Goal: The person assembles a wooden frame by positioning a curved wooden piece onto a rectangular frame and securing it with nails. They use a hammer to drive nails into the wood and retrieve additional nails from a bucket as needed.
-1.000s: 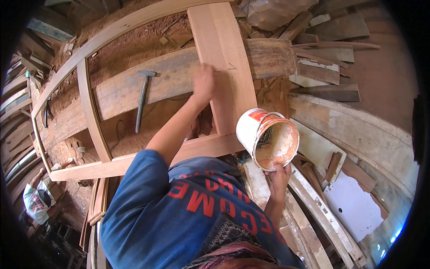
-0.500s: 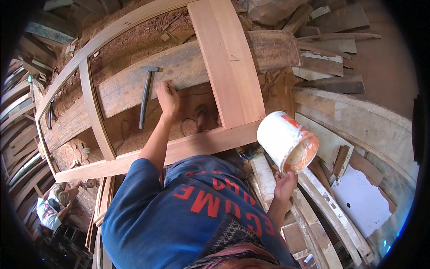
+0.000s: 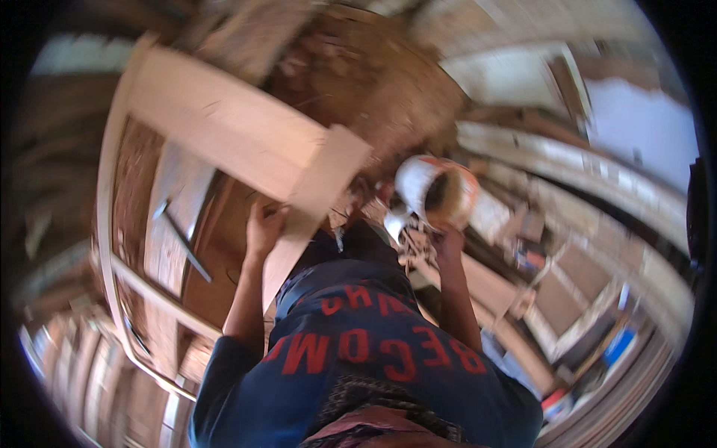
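Right hand (image 3: 448, 245) holds the white bucket (image 3: 415, 184) by its lower edge, right of centre; it looks stiff, fairly light, best gripped at the rim. Left hand (image 3: 264, 228), loosely curled, is beside wooden framework (image 3: 320, 183); blur hides any contents.

The person wears a dark blue shirt (image 3: 299, 396) with loose short sleeves; the left sleeve (image 3: 228, 381) ends near the elbow and the right sleeve (image 3: 515, 392) is of the same plain blue cloth. Large red block letters (image 3: 373, 355) run in a row across the chest, with a second, smaller row of red letters (image 3: 358, 300) nearer the hem. At the neck lies a dark grey scarf (image 3: 381, 384) with a paler pattern, blurred here, and below it shows a dull pink, folded cloth (image 3: 385, 420). The trousers (image 3: 355, 245) are very dark, almost black. Both forearms are bare, as are the left hand (image 3: 265, 230) and the right hand (image 3: 449, 245).
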Demonstrator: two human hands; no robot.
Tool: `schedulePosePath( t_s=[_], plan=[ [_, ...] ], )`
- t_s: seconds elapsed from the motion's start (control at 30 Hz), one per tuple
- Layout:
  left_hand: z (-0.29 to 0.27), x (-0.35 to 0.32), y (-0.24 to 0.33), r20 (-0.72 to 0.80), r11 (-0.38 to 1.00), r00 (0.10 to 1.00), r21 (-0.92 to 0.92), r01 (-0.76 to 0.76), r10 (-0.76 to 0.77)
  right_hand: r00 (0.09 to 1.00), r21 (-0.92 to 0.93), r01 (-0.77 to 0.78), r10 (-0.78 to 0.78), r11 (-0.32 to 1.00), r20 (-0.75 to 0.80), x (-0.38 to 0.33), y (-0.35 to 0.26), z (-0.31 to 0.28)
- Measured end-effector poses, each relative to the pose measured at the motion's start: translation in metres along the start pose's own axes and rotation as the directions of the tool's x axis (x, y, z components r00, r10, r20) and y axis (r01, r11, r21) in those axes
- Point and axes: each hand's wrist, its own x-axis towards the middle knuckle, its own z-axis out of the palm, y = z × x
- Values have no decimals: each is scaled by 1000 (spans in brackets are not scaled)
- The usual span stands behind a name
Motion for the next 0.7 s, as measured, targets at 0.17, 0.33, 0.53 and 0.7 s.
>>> schedulePosePath(
  t_s=[0.17, 0.33, 0.53, 0.7],
  plan=[
    [-10, 15, 29, 162, 984, 971, -10, 178, -174, 986, 93, -4, 19, 996, -163, 51, 89, -28],
    [-9, 24, 38, 215, 976, 953, 16, 217, -215, 984, 15, -89, 90, 996, -156, 111, 207, -82],
    [-31, 31, 21, 265, 928, 931, -207, 309, -251, 945, 90, -230, 245, 969, -219, 151, 273, -99],
    [-22, 35, 35, 283, 929, 926, -199, 311, -250, 952, 230, -204, 248, 951, -181, 169, 222, -85]
  ],
)
